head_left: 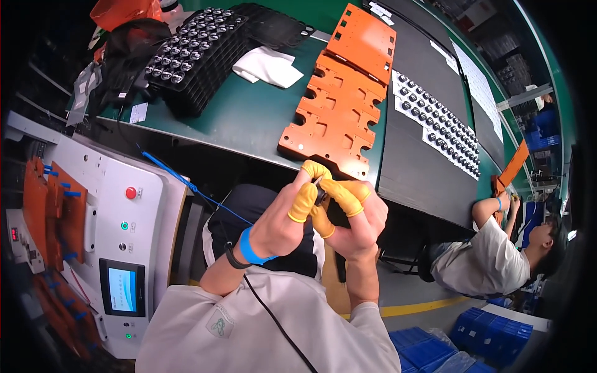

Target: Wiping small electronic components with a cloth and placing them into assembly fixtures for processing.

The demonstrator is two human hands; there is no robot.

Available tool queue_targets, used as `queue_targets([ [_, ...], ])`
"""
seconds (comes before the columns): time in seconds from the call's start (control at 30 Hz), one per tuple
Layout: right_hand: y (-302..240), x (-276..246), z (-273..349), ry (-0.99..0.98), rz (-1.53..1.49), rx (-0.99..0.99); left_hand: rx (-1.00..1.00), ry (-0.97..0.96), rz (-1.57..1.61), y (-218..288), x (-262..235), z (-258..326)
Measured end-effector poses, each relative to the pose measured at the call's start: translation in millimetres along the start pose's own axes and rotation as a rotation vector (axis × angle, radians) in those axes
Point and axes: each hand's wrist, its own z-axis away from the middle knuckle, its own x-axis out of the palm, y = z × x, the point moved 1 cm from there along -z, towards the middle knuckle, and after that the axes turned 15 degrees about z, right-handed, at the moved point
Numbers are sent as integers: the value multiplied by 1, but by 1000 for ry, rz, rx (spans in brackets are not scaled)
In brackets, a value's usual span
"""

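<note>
Yellow finger cots cover several fingertips of my left hand [284, 214] and my right hand [356, 221]. The two hands meet just off the front edge of the green workbench [205, 133], fingers closed in a pinch. Between them is a small dark part [321, 194], mostly hidden by the fingers, so its exact kind does not show. Directly beyond my hands, an orange fixture plate [333, 115] with square cut-outs and side notches lies on the bench. Its hinged-looking orange upper panel [362, 43] sits at the far end.
Right of the fixture, rows of small round dark parts [435, 118] stand on white strips over a black mat [407, 180]. Stacked black trays [199, 62] with shiny round pieces and a white cloth [268, 66] are at left. A machine panel [134, 230] stands near left; a co-worker [485, 261] sits right.
</note>
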Motion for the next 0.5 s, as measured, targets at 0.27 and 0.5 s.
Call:
queue_targets([
  [0.27,32,-6,-5,-126,21,54,-125,-50,-143,-5,-5,-17],
  [0.5,146,-40,-5,-176,412,591,-41,99,-44,-1,-30,-28],
])
